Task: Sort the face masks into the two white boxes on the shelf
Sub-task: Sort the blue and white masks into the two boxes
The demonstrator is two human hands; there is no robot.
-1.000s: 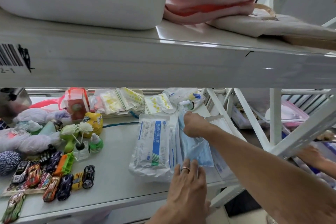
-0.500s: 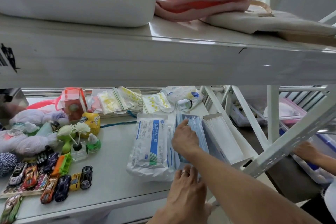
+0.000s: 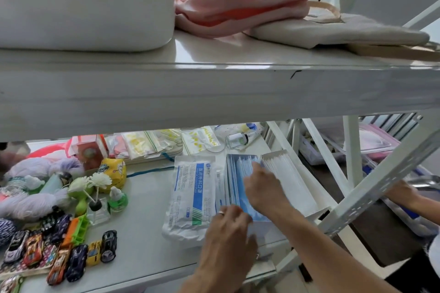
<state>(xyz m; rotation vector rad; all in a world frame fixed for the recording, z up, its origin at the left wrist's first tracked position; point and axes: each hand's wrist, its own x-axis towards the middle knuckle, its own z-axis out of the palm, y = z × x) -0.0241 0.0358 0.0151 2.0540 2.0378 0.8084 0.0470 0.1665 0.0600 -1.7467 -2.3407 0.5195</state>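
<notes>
Two long white boxes stand side by side on the lower shelf. The left box [image 3: 229,162] holds a row of blue face masks [image 3: 238,173]. White masks [image 3: 283,169] fill the right box [image 3: 309,200]. My right hand [image 3: 264,188] lies on top of the blue masks, fingers pointing down into the row. At the near end of the same box my left hand [image 3: 229,228] rests with straight fingers on the blue masks. A sealed bag of masks [image 3: 190,195] with a blue label lies just left of the boxes.
Toy cars [image 3: 59,254], yarn [image 3: 28,202] and small bottles [image 3: 116,200] crowd the shelf's left side. Zip bags [image 3: 147,145] lie at the back. The upper shelf [image 3: 214,88] hangs low overhead. Another person's hand [image 3: 402,194] works beyond the rack's diagonal brace [image 3: 381,185].
My right hand carried a blue mask down from above the boxes and laid it into the left box. My left hand slid forward onto the box's near end.
</notes>
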